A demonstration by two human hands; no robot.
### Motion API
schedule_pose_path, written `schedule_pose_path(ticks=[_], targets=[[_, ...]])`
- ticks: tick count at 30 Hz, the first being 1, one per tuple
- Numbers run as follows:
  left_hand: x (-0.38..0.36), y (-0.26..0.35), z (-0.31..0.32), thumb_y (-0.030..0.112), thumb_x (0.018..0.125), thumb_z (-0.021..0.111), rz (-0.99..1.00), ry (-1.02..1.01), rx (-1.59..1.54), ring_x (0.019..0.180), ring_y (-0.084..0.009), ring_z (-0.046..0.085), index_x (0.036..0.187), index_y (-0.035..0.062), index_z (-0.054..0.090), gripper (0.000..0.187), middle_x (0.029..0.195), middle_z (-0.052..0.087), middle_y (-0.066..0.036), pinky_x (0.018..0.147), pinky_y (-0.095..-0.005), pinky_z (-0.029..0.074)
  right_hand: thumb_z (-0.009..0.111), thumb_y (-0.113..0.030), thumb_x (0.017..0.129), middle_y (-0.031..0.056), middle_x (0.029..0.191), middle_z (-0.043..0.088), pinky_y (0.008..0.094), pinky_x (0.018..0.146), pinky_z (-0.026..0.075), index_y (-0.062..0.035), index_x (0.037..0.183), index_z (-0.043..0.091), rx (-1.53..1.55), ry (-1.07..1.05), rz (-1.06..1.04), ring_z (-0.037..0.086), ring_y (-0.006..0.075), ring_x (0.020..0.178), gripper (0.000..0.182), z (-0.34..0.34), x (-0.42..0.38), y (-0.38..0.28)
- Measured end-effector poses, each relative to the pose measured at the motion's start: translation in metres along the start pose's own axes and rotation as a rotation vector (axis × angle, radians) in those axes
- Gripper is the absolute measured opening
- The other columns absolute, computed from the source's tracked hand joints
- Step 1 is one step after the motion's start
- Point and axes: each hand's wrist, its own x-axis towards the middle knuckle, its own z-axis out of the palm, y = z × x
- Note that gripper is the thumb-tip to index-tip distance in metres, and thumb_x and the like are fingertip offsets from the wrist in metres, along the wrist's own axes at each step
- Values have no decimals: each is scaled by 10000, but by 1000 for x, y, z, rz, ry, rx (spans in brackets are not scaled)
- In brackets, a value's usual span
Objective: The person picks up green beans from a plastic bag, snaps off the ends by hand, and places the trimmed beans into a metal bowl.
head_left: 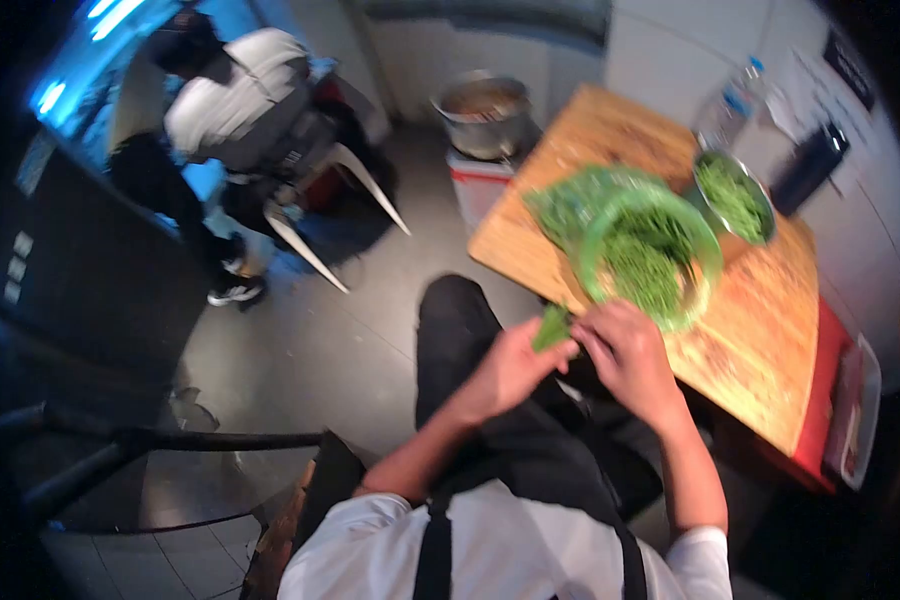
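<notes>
My left hand is closed on a small green leafy piece, which sticks up between its thumb and fingers. Right beside it, my right hand is pinched at the leaf's edge, its fingertips partly hidden. Both hands are over my lap, at the near edge of the wooden table. Just beyond them is a bowl lined with a green plastic bag, holding chopped greens. A metal bowl with more pale green pieces stands behind it to the right.
A clear bottle and a dark bottle stand at the table's back right. A metal pot rests on a white and red container. At the upper left a person sits on a white chair.
</notes>
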Motion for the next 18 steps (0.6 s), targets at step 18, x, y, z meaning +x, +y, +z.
schedule_pose_path(ticks=[18], targets=[[-10, 20, -4, 215, 1000, 640, 75, 19, 564, 782, -304, 723, 1061, 2, 582, 229, 808, 687, -187, 699, -414, 540, 651, 47, 758, 219, 820, 587, 504, 755, 494, 13, 804, 571, -117, -249, -76, 599, 431, 834, 98, -2, -12, 4]])
